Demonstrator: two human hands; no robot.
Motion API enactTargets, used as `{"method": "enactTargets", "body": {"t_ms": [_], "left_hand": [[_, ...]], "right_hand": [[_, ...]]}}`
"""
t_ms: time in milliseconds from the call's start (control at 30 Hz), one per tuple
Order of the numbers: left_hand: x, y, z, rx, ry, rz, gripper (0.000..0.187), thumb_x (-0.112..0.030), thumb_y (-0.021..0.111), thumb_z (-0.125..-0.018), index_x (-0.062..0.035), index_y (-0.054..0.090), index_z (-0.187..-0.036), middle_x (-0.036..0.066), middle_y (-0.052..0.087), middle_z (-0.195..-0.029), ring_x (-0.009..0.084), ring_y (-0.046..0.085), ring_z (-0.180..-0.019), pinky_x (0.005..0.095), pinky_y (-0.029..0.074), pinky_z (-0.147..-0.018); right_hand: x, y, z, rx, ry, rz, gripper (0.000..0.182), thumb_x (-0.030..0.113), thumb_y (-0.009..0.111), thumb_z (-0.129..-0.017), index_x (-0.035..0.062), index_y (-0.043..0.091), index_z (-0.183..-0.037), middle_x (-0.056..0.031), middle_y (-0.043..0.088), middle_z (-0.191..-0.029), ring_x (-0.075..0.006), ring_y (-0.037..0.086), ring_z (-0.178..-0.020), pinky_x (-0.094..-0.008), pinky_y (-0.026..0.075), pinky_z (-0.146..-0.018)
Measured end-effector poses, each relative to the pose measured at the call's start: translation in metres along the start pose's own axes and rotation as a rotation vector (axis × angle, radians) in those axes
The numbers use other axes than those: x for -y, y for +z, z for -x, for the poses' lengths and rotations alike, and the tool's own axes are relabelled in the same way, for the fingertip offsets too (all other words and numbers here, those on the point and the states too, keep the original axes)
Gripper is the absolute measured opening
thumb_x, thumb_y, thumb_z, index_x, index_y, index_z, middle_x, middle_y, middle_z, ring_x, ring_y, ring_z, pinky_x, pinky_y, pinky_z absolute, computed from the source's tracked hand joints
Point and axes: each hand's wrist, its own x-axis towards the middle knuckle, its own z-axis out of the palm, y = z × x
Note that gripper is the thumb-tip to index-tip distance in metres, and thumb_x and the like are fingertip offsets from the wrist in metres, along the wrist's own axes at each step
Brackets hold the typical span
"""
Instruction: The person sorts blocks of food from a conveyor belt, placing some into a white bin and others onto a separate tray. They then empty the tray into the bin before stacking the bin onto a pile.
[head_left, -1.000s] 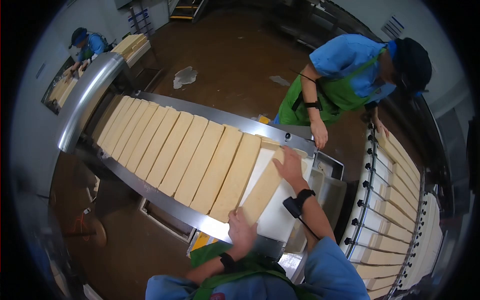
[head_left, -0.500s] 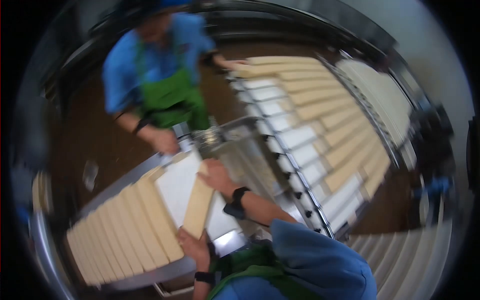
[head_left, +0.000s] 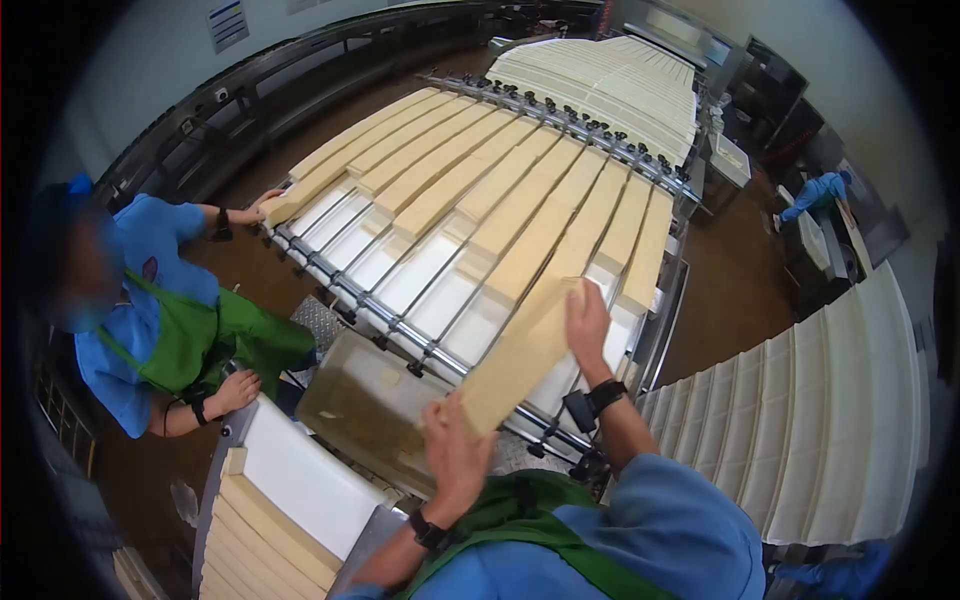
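Note:
Between my two hands is a long, flat, pale-yellow slab [head_left: 520,350], its kind not clear. My left hand [head_left: 458,455] is closed around its near end, and my right hand [head_left: 588,328] grips the right edge close to its far end. The slab slants over the front rail [head_left: 400,328] of a conveyor with white lanes [head_left: 468,325]. Rows of similar pale slabs [head_left: 530,175] lie on these lanes, split by thin metal dividers. The held slab's far end overlaps that row in this view.
A co-worker [head_left: 160,290] in a green apron stands left, one hand at the conveyor's corner slab. Below me are a grey bin [head_left: 360,385] and a white-topped table [head_left: 300,470] with more slabs. White ribbed sheeting [head_left: 800,420] is at right; another person [head_left: 815,195] stands farther off.
My hands have carried the slab from the white-topped table up and right to the conveyor. My view has turned toward the conveyor. The co-worker's hand stays at its corner.

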Motion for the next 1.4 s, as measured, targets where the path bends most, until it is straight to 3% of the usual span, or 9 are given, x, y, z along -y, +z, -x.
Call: {"method": "enactTargets", "body": {"t_ms": [133, 300, 533, 700, 833, 1000, 1100, 1200, 1400], "left_hand": [[-0.051, 0.043, -0.005, 0.397, -0.014, 0.21, 0.083, -0.021, 0.086, -0.079, -0.0078, 0.041, -0.148, 0.025, 0.044, -0.129, 0.0469, 0.056, -0.116, 0.0504, 0.05, -0.099], [-0.05, 0.105, -0.025, 0.576, -0.132, 0.187, 0.083, -0.024, 0.078, -0.089, -0.0064, 0.029, -0.154, 0.028, 0.042, -0.13, 0.0519, 0.056, -0.113, 0.0548, 0.05, -0.097], [-0.064, 0.18, -0.036, 0.237, -0.237, 0.412, 0.083, -0.007, 0.078, -0.086, -0.0028, 0.027, -0.152, 0.03, 0.04, -0.132, 0.0495, 0.05, -0.122, 0.0513, 0.044, -0.105], [-0.057, 0.188, -0.032, 0.162, -0.324, 0.527, 0.071, -0.004, 0.076, -0.086, -0.0031, 0.034, -0.144, 0.028, 0.039, -0.132, 0.0473, 0.047, -0.124, 0.0507, 0.042, -0.106], [-0.042, 0.189, -0.033, 0.15, -0.229, 0.463, 0.066, 0.009, 0.06, -0.08, -0.0048, 0.038, -0.141, 0.027, 0.043, -0.127, 0.0468, 0.049, -0.119, 0.0499, 0.044, -0.103], [0.002, 0.085, -0.037, 0.126, -0.279, 0.682, 0.059, 0.006, 0.064, -0.079, -0.0048, 0.046, -0.135, 0.024, 0.045, -0.131, 0.0448, 0.048, -0.127, 0.0487, 0.042, -0.11], [0.073, 0.034, -0.011, -0.215, -0.157, 0.338, 0.059, -0.002, 0.068, -0.082, -0.0053, 0.048, -0.138, 0.023, 0.045, -0.138, 0.0444, 0.045, -0.135, 0.048, 0.04, -0.114], [0.154, 0.001, 0.047, -0.427, -0.301, 0.097, 0.057, -0.012, 0.074, -0.085, -0.0049, 0.053, -0.138, 0.024, 0.049, -0.137, 0.0444, 0.043, -0.137, 0.0496, 0.038, -0.115], [0.197, -0.077, 0.176, -0.781, -0.876, -0.417, 0.068, -0.029, 0.076, -0.088, -0.0022, 0.049, -0.143, 0.029, 0.046, -0.136, 0.0461, 0.046, -0.128, 0.0578, 0.032, -0.11]], "right_hand": [[-0.083, -0.028, -0.034, 0.132, 0.15, 0.061, 0.037, 0.029, 0.06, -0.101, -0.0016, 0.065, -0.123, -0.0238, 0.069, -0.12, -0.0426, 0.066, -0.113, -0.0462, 0.053, -0.094], [-0.091, -0.022, -0.069, 0.74, 0.115, 0.644, 0.051, 0.036, 0.064, -0.098, 0.0026, 0.06, -0.135, -0.0223, 0.066, -0.127, -0.0374, 0.062, -0.124, -0.0574, 0.04, -0.111], [-0.084, -0.03, -0.029, 0.398, -0.233, 0.776, 0.073, 0.037, 0.075, -0.088, 0.0053, 0.049, -0.149, -0.0221, 0.053, -0.144, -0.0385, 0.041, -0.144, -0.0666, 0.022, -0.119], [-0.037, -0.056, 0.047, 0.771, -0.187, 0.241, 0.076, 0.037, 0.073, -0.09, 0.0126, 0.044, -0.156, -0.0228, 0.04, -0.157, -0.0413, 0.029, -0.152, -0.0695, 0.015, -0.12], [-0.051, -0.054, 0.062, 0.82, -0.323, 0.415, 0.078, 0.036, 0.072, -0.091, 0.0148, 0.041, -0.159, -0.0231, 0.031, -0.164, -0.04, 0.024, -0.156, -0.0684, 0.013, -0.122], [-0.066, -0.04, 0.061, 0.828, -0.323, 0.523, 0.085, 0.03, 0.077, -0.087, 0.0105, 0.037, -0.16, -0.026, 0.024, -0.168, -0.0412, 0.018, -0.158, -0.0661, 0.01, -0.123], [-0.011, -0.03, 0.052, 0.911, -0.278, 0.73, 0.094, 0.031, 0.078, -0.086, 0.0108, 0.029, -0.163, -0.0257, 0.02, -0.169, -0.0438, 0.009, -0.159, -0.0713, 0.005, -0.122], [0.05, 0.015, 0.064, 0.825, -0.553, 0.539, 0.088, 0.026, 0.079, -0.085, 0.0084, 0.036, -0.16, -0.0268, 0.026, -0.166, -0.0453, 0.017, -0.156, -0.0685, 0.011, -0.122], [0.26, 0.165, 0.172, 1.201, -0.964, -0.404, 0.056, 0.013, 0.073, -0.089, -0.0014, 0.055, -0.14, -0.0219, 0.056, -0.136, -0.041, 0.05, -0.128, -0.0498, 0.039, -0.112]]}}
